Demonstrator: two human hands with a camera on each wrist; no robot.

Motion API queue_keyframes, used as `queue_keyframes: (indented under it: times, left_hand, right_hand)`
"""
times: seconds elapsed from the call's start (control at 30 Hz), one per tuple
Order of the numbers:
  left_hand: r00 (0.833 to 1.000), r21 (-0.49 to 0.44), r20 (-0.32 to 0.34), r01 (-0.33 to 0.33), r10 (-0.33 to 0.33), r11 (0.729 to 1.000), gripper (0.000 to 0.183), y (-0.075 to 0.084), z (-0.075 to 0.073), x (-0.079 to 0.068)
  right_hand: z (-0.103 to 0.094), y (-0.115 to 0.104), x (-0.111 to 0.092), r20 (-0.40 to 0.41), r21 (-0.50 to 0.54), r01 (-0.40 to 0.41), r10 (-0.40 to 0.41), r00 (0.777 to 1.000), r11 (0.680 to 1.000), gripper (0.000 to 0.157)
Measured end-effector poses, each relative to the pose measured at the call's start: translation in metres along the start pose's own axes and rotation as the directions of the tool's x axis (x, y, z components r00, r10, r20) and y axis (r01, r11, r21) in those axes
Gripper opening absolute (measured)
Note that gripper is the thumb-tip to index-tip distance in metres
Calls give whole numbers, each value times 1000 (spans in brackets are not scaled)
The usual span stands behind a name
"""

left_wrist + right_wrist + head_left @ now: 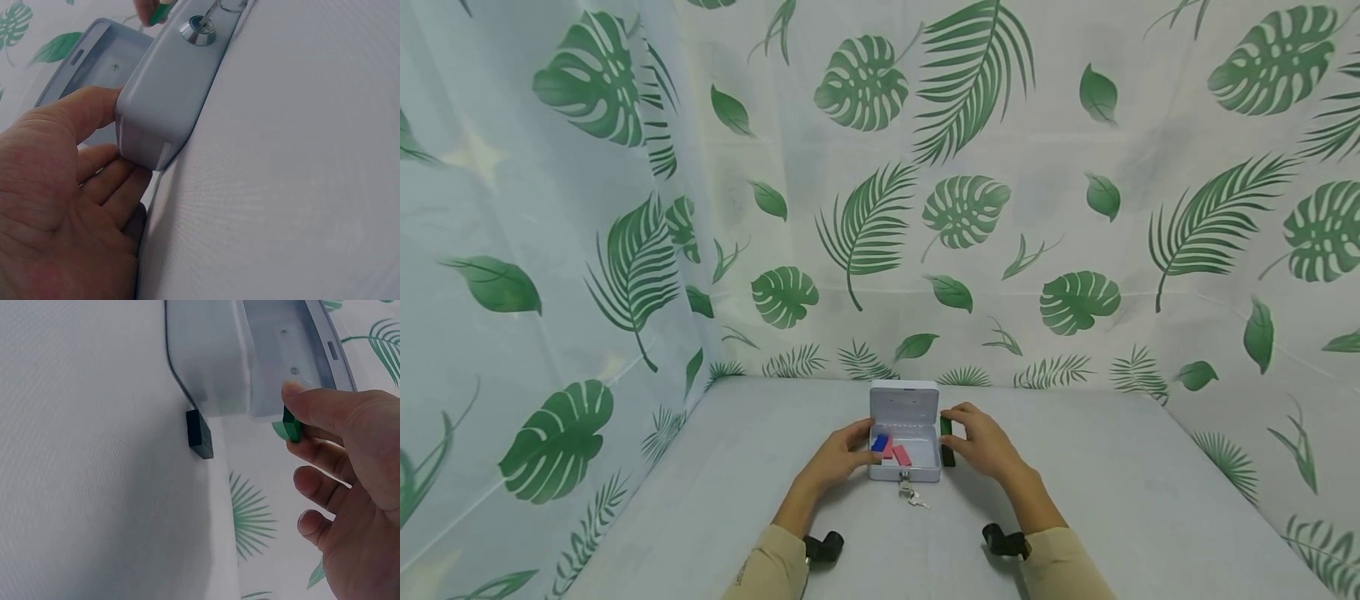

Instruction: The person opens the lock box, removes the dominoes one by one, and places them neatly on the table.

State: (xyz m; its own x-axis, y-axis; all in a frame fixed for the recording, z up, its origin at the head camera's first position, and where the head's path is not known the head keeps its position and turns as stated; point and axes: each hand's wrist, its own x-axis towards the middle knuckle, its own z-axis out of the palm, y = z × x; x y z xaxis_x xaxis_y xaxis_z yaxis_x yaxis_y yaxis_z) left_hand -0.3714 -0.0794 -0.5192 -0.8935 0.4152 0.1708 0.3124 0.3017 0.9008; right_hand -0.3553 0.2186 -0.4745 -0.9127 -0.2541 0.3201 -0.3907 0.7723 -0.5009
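A pale grey metal cash box (886, 474) stands on the table with its lid (904, 406) raised. Inside, toward the left, lie a blue block (880, 442) and pink blocks (902, 455). My left hand (835, 457) grips the box's left side, its thumb at the top edge and fingers along the end wall (144, 144). Just off the right side, my right hand (988, 446) pinches a green block (292, 427) between thumb and forefinger, the other fingers loosely bent. Below it, a black block (199, 434) sits on the table beside the box.
A lock (197, 31) with a key in it is on the box's front, and more keys (916, 499) hang from it onto the white tabletop (760, 433). Leaf-patterned curtains (880, 225) rise behind the table and on both sides.
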Motion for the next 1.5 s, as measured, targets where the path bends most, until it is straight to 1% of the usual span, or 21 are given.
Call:
queue_keyframes:
  times: [0.2,0.27,0.63,0.8,0.87,0.97,1.03,1.2,1.33,1.5]
  left_hand:
    - [1000,8,-3,18,-18,1000,73,-2,1,1]
    - [1000,9,-6,13,-13,1000,73,-3,1,2]
    - [1000,4,-3,13,-13,1000,73,-3,1,1]
    - [1000,-3,-3,16,-16,1000,73,-3,1,1]
    - [1000,-5,-4,15,-16,1000,73,-2,1,1]
    - [1000,-5,-5,17,-17,1000,73,-2,1,1]
    - [1000,-4,-5,19,-19,1000,73,-1,1,1]
    - [1000,-1,-1,15,-15,1000,74,0,0,1]
    - [1000,1,-2,21,-21,1000,74,-1,0,1]
    - [1000,-3,5,4,-4,1000,73,-2,0,1]
  right_hand:
    - [0,5,0,6,-24,-21,21,1000,999,44]
    - [-1,6,0,15,-29,-29,30,999,999,45]
    - [-1,13,-1,68,-15,-67,68,995,998,44]
    - [-1,15,-2,97,-5,-64,65,993,998,43]
    - [-1,16,-3,101,-7,-49,49,994,999,43]
    - [-2,16,-3,105,0,-49,49,993,999,42]
    - [-3,16,-3,115,-3,-55,55,992,998,41]
    - [-4,16,-3,147,-7,-103,103,984,995,41]
    - [-4,16,-4,153,-13,-102,102,983,995,42]
    - [-4,17,-6,162,-4,-100,100,982,995,41]
